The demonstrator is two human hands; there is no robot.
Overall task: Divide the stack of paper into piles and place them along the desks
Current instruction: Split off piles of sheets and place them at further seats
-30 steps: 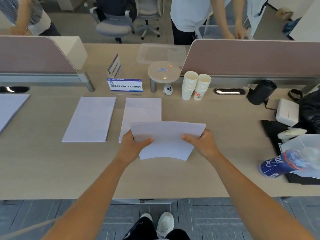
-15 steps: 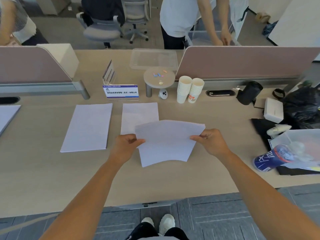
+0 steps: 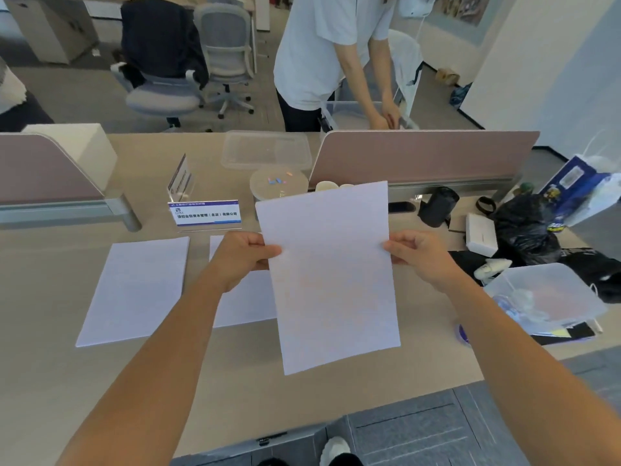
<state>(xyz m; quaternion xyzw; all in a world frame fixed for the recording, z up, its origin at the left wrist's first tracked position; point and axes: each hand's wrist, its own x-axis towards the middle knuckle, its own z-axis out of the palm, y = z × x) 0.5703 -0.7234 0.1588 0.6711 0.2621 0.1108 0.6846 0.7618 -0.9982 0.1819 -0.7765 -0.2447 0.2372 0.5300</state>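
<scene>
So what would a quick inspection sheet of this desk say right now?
Surface: light wooden desk, paper laid out on it.
Job's things: white paper sheaf held above the desk; two flat white stacks side by side, left pile and middle pile.
Clutter: clear plastic tub, black plastic bag, white box, blue-and-white name sign.
Grips: left hand and right hand each pinch a side edge of the sheaf.
Cables: nothing seen.
Surroundings: pink desk divider, grey office chair, person in white shirt beyond.
</scene>
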